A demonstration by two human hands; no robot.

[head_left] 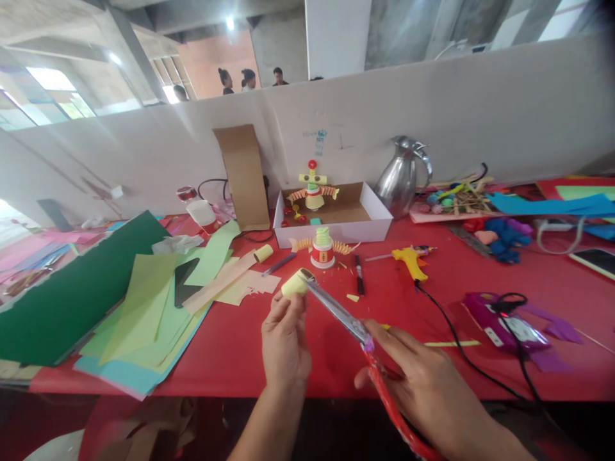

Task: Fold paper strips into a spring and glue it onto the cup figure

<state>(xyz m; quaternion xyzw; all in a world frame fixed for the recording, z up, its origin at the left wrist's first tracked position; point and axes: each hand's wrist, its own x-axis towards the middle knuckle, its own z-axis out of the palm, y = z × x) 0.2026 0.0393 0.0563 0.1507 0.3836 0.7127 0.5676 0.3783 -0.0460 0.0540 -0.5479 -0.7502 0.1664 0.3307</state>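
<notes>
My left hand [287,339] pinches a small pale-yellow paper tube [294,285] above the red table, its open end turned to the right. In my right hand [418,371] is a pair of scissors [339,312] with red handles and a bit of purple near the pivot. The blade tips meet the rim of the tube; whether a blade is inside it I cannot tell. Just beyond stands a paper figure [322,255] with a red and white cup body, a green coil on top and orange folded-paper arms.
A finished-looking paper figure [313,192] stands at the white box [336,234]. To the right lie a yellow glue gun [410,261], its black cord, and a purple power box [502,323]. Paper sheets [137,307] and a green board [86,291] cover the left. A steel jug [400,176] stands behind.
</notes>
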